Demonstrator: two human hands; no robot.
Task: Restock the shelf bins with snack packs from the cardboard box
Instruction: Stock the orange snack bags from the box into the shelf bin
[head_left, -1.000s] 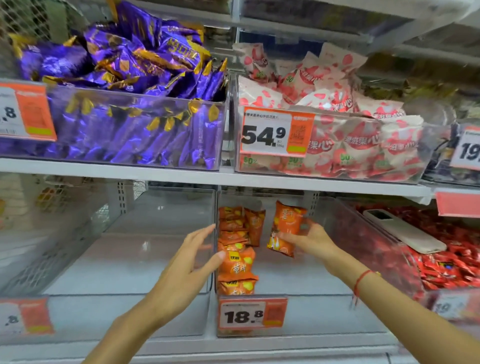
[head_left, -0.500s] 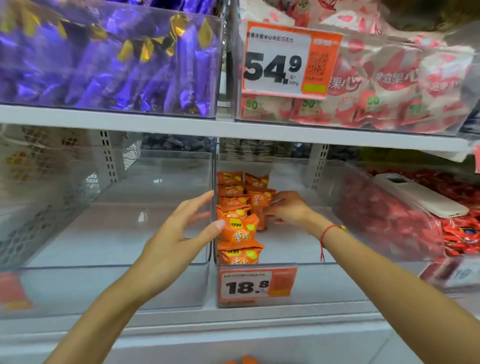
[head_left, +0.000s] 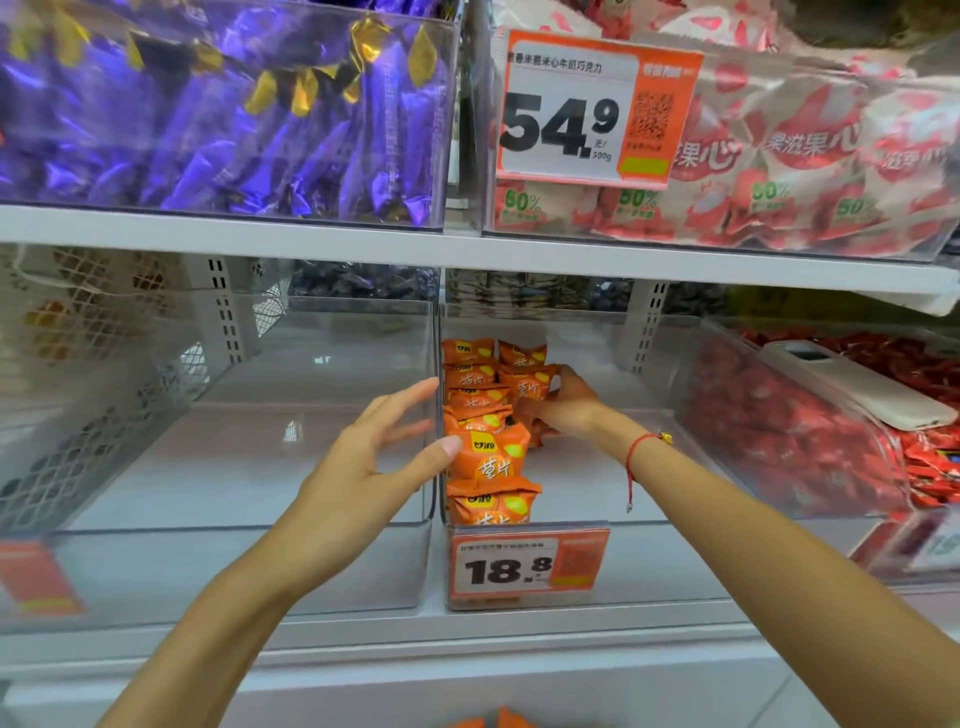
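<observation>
Several orange snack packs (head_left: 485, 457) stand in a row along the left wall of a clear shelf bin (head_left: 649, 561) with an 18.8 price tag (head_left: 524, 566). My left hand (head_left: 363, 467) is spread, its thumb pressing the second pack from the front. My right hand (head_left: 566, 405) is inside the bin, fingers curled round an orange pack (head_left: 527, 387) in a second column further back. Orange pack tips (head_left: 498, 719) show at the bottom edge; the cardboard box is out of view.
A clear bin (head_left: 260, 566) holding nothing stands to the left. On the right, a bin of red packs (head_left: 810, 441) carries a white phone (head_left: 857, 384). The shelf above holds bins of purple packs (head_left: 234, 119) and red-white packs (head_left: 779, 171), low overhead.
The right hand carried an orange pack down into the bin and set it upright beside the back of the row. The camera moved closer and lower. The left hand stayed on the row.
</observation>
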